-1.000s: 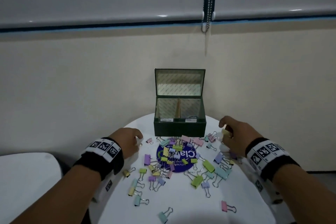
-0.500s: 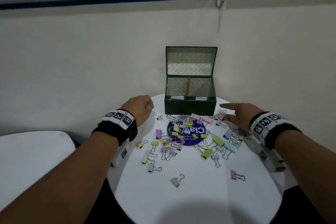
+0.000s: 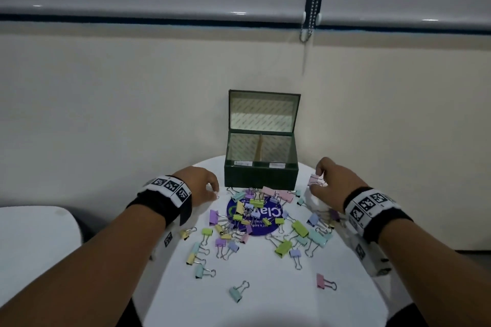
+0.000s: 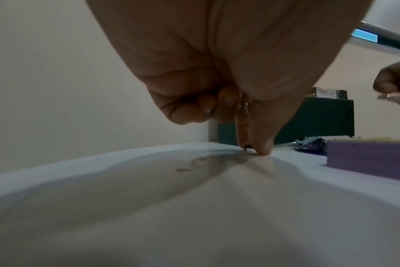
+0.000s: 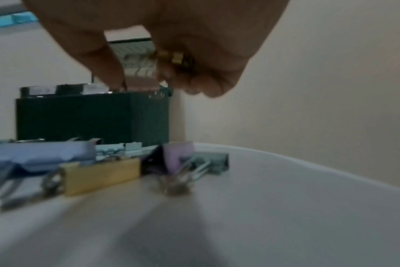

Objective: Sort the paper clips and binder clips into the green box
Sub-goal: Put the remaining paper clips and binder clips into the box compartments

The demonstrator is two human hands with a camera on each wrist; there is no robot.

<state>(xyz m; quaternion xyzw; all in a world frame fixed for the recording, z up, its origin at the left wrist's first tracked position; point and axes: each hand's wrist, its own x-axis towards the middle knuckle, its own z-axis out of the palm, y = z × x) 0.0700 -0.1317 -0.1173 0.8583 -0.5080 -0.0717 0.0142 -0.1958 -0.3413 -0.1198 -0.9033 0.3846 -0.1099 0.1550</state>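
Observation:
The green box point(image 3: 261, 179) stands open at the table's far edge, with a divider between its two compartments. Several pastel binder clips point(image 3: 300, 228) lie scattered in front of it. My left hand point(image 3: 215, 194) is at the box's front left corner, thumb and forefinger pinching a small wire paper clip point(image 4: 245, 149) against the table, with more wire tucked in the curled fingers. My right hand point(image 3: 317, 180) hovers right of the box and pinches a pink binder clip point(image 3: 315, 180). The right wrist view shows this pink binder clip point(image 5: 140, 72) and a yellow clip point(image 5: 175, 57) in the palm.
The round white table point(image 3: 265, 305) has a blue round sticker point(image 3: 256, 220) under the pile. A wall stands close behind the box. A white surface point(image 3: 34, 241) lies lower left. A blind cord point(image 3: 308, 29) hangs above.
My right hand, reaching with straight fingers half a second ago, now holds the pink binder clip lifted off the table. My left hand has dropped its fingertips onto the table.

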